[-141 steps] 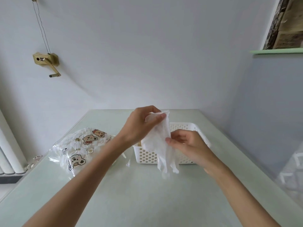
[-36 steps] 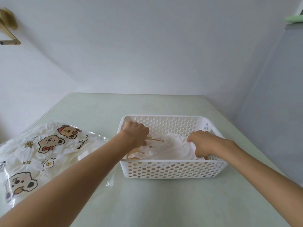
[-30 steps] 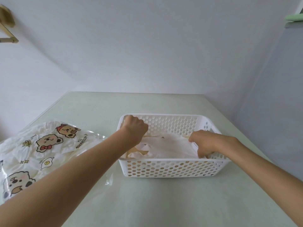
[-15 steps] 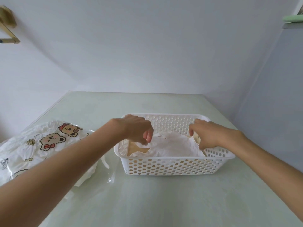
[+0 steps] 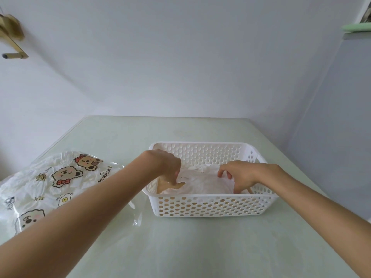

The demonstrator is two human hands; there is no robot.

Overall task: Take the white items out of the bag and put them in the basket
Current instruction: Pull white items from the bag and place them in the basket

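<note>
Two hands inside one white perforated basket (image 5: 210,205), which stands on a pale green table (image 5: 200,247), right of centre.

Item: white items (image 5: 202,182), thin and crumpled, lying in the basket in a loose heap that reaches almost to the near rim. A tan patch shows at the basket's left inner corner beneath the heap; what it is cannot be told.

Item: left hand (image 5: 167,167), reaching in over the left wall, fingers bent downward, tips touching the heap's left part. Whether they pinch the material or only press on it cannot be told.

Item: right hand (image 5: 239,173), over the right part of the basket, fingers curved down with the tips at the heap's right edge. Whether anything is nipped between finger and thumb cannot be told.

Item: bag (image 5: 52,187), clear plastic printed with cartoon bears, a fried egg and the words "AFTERNOON TEA", lying on the table just left of the basket, partly under the left forearm. White contents fill it.

Item: brass-coloured fitting (image 5: 12,43) on the wall, upper left, blurred.

Item: green ledge (image 5: 356,28), upper right.
</note>
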